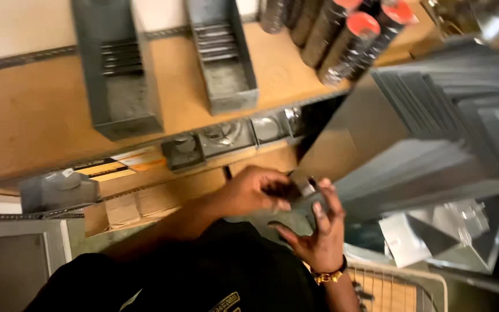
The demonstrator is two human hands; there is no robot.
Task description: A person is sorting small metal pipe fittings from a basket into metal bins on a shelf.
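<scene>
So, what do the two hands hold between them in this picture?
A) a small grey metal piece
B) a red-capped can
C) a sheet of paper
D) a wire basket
A: both the left hand and the right hand close their fingers on a small grey metal piece; the red-capped cans lie untouched on the wooden shelf above.

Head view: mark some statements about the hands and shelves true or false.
1. Both hands grip one small grey metal piece. True.
2. The right hand wears a gold bracelet. True.
3. The two grey bins on the shelf are red. False: they are grey.
4. The left hand rests on the shelf. False: it is at the metal piece, off the shelf.
5. The dark cans have red caps. True.
</scene>
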